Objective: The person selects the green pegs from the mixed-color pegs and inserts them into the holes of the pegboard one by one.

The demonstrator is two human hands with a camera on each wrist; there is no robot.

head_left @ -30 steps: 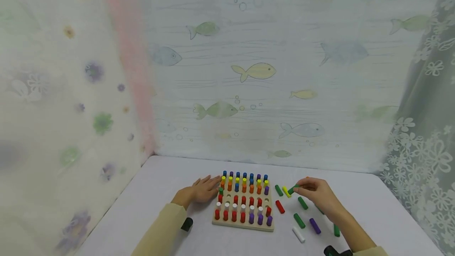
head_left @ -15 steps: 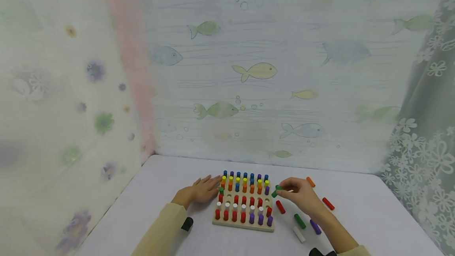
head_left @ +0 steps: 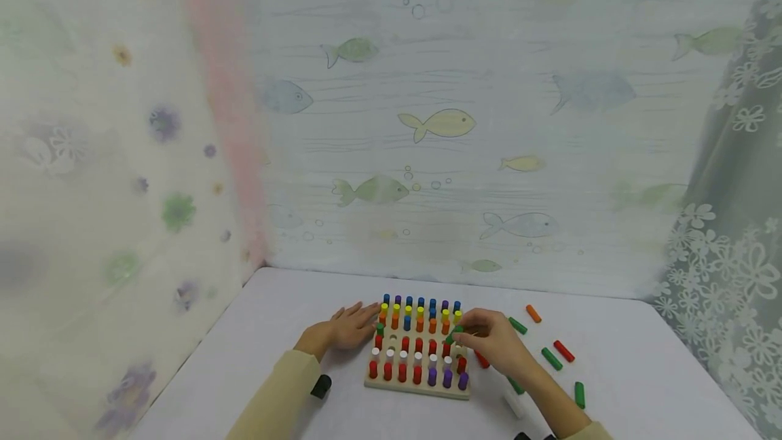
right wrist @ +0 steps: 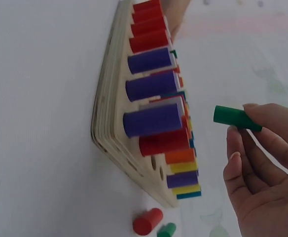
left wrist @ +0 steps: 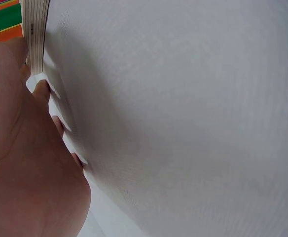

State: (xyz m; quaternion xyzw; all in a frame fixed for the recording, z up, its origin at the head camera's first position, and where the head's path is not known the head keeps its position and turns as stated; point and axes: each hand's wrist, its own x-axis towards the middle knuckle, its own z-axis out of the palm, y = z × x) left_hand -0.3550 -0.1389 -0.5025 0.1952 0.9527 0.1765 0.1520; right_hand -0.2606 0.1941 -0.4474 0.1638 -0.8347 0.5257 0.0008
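Right hand: we see the right hand (head_left: pixel 495 346) held over the right part of the wooden pegboard (head_left: pixel 418 386), its fingers curled and pinching a green peg (right wrist: pixel 235 118).
Peg against the fingers: in the right wrist view the fingertips (right wrist: pixel 255 111) cover one end of the green peg, and the free end sticks out clear of them toward the board.
Peg position: the green peg hangs above the board's right side, apart from the pegs already standing there; in the head view we see only a small green bit (head_left: pixel 453 335) at the fingertips.
Peg axis: in the right wrist view its long axis runs across the picture, roughly parallel to the standing pegs, free end toward the board face.
Left hand: the left hand (head_left: pixel 348 326) lies flat on the white table (head_left: pixel 269 331), fingers straight, their tips at the board's left edge; the left wrist view shows the palm (left wrist: pixel 20 163) down on the table beside the layered board edge (left wrist: pixel 34 29).
Board: rows of blue, yellow, orange, red, white and purple pegs stand in it, with several holes open in the middle rows.
Loose pegs: to the right of the board lie an orange peg (head_left: pixel 533 313), a red peg (head_left: pixel 563 350) and other green pegs (head_left: pixel 551 358), all on their sides.
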